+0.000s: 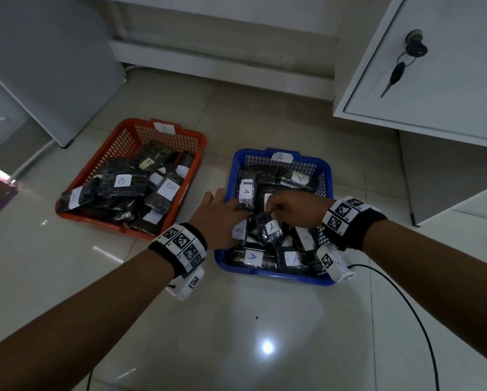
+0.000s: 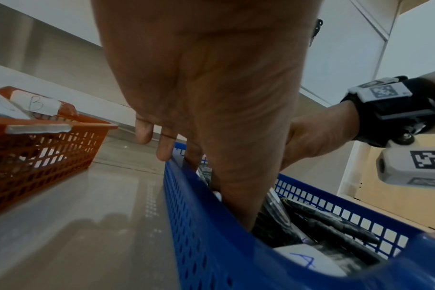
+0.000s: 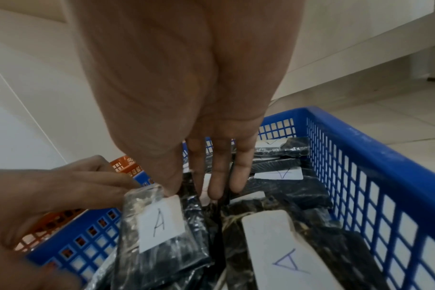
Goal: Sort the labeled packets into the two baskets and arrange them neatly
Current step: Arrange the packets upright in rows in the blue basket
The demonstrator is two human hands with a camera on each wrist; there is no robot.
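Sorted: I see no loose packets on the floor; red basket (image 1: 101, 162) holds B's, blue basket (image 1: 325, 176) A's.
Left: tidying both heaps.
Fingers: my right hand (image 1: 296, 210) pinches an A packet (image 1: 270, 230); left hand (image 1: 218, 218) lies straight, touching it.

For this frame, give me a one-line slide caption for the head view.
Both hands arrange A packets in the blue basket; red basket holds B packets.
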